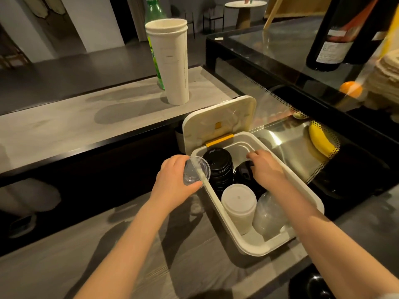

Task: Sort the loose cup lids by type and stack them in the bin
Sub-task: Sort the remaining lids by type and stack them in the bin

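1. The desk (86,244) carries a white bin (254,251) with its cover (216,117) flipped up.
2. Inside stand a black stack (218,165), a white stack (238,201) and a clear stack (268,214).
3. The right hand (265,167) reaches into the bin, fingers curled over a loose black pile (241,175). Whether it grips one, I cannot tell.
4. The left hand (170,175) pinches a clear lid (196,171) at the bin's left rim.

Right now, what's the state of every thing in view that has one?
bin lid, flipped open
bin, holds lid stacks
left hand, fingers grip clear lid at bin's rim
right hand, inside bin on loose black lid; grip unclear
black lid stack, stacked
white lid stack, stacked
clear lid stack, tilted
paper cups, nested, upright
green bottle, upright
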Demonstrator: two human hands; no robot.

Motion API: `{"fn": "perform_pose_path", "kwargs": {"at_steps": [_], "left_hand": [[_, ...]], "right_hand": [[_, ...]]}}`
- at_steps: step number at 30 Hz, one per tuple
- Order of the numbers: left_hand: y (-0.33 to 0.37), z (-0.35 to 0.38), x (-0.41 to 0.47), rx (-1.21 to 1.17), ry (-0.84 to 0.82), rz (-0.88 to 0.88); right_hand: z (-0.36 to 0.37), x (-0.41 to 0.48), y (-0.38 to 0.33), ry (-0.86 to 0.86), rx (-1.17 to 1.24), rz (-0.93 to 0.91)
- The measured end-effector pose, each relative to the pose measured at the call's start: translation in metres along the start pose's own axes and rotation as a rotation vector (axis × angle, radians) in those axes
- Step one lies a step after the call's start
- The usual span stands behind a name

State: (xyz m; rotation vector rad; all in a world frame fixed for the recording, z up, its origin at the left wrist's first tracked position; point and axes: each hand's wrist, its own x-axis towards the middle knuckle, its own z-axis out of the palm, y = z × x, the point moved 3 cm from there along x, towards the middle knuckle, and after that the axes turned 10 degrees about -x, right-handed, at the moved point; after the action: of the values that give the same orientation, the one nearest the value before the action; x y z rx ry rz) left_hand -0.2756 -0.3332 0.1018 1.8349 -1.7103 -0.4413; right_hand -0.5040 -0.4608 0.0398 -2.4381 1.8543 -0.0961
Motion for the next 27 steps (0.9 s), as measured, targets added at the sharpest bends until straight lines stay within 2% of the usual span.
{"fn": "perform_pose_path", "kwargs": {"at_steps": [3, 7, 10, 12, 13, 15, 17, 18, 21, 25, 27], "left_hand": [[0.003, 0.004, 0.003, -0.001, 0.01, 0.013], [0.011, 0.01, 0.002, -0.041, 0.007, 0.021], [0.02, 0.015, 0.0, -0.121, -0.025, 0.031], [0.025, 0.018, -0.001, -0.179, -0.044, 0.013], [0.028, 0.02, -0.001, -0.193, -0.049, 0.006], [0.034, 0.022, -0.001, -0.188, -0.042, 0.018], [0.041, 0.025, -0.002, -0.17, -0.019, 0.056], [0.046, 0.026, -0.003, -0.174, -0.008, 0.079], [0.06, 0.03, -0.007, -0.193, 0.0, 0.165], [0.064, 0.04, -0.015, -0.262, -0.072, 0.165], [0.059, 0.05, -0.021, -0.185, -0.137, 0.147]], "right_hand": [[-0.005, -0.005, 0.005, -0.015, 0.076, -0.017], [-0.002, -0.013, 0.01, -0.212, 0.01, -0.089], [-0.003, -0.016, 0.009, -0.234, -0.025, -0.092], [-0.01, -0.019, 0.004, -0.17, -0.023, -0.114], [-0.017, -0.022, -0.001, -0.082, 0.045, -0.119], [-0.035, -0.033, -0.014, 0.087, 0.392, -0.093], [-0.052, -0.045, -0.031, 0.077, 0.78, -0.094], [-0.059, -0.05, -0.038, 0.014, 0.869, -0.116], [-0.07, -0.059, -0.045, -0.14, 0.886, -0.178], [-0.083, -0.066, -0.019, -0.079, 0.839, -0.093], [-0.083, -0.072, 0.001, -0.056, 0.767, -0.026]]}}
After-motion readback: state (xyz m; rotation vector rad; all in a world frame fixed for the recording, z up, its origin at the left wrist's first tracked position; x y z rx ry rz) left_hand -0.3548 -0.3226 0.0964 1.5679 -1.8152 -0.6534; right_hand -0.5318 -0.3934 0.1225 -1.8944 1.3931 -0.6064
